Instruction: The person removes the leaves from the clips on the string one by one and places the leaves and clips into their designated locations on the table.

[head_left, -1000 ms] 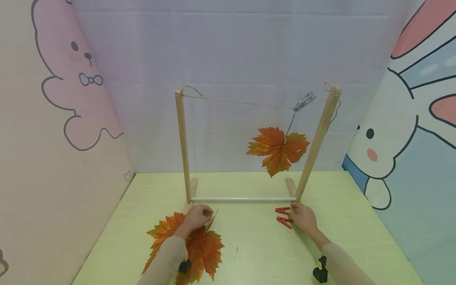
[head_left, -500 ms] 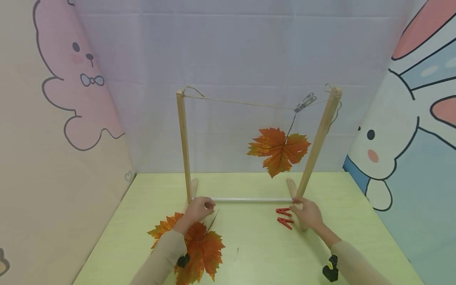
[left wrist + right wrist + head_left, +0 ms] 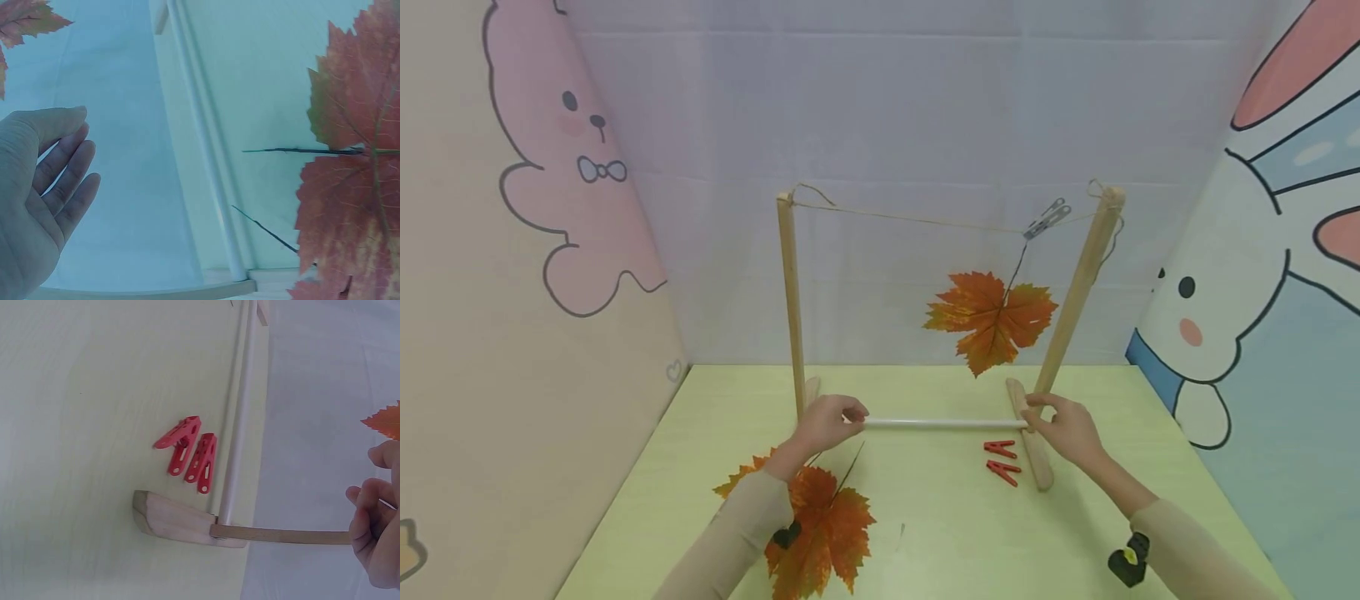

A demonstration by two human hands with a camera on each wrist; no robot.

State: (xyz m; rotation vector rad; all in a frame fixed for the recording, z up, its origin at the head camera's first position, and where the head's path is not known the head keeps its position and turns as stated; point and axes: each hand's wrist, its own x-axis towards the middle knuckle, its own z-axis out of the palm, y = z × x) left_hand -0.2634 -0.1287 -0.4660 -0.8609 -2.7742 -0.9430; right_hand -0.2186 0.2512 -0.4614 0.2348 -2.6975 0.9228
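My left hand [image 3: 831,423] hovers in front of the left wooden post [image 3: 791,300], overlapping the white rod's left end. In the left wrist view its fingers [image 3: 70,178] are gently bent, with nothing between them and the thumb. My right hand [image 3: 1067,429] is in the air by the right post [image 3: 1078,292]; its fingers are loosely curled and no held thing shows. A string [image 3: 910,218] spans the posts. From it, a grey clothespin [image 3: 1047,220] holds an orange maple leaf [image 3: 992,325] by the stem.
Two red clothespins [image 3: 1000,450] lie near the stand's right foot [image 3: 1037,458]. More artificial maple leaves [image 3: 820,533] lie at the front left, partly under my left forearm. A white rod [image 3: 947,424] joins the posts low down. A pale curtain [image 3: 880,108] hangs behind.
Both hands have risen from the table towards the stand. My right hand has left the red clothespins, which stay on the table, and moved up and right; my left has moved away from the leaves.
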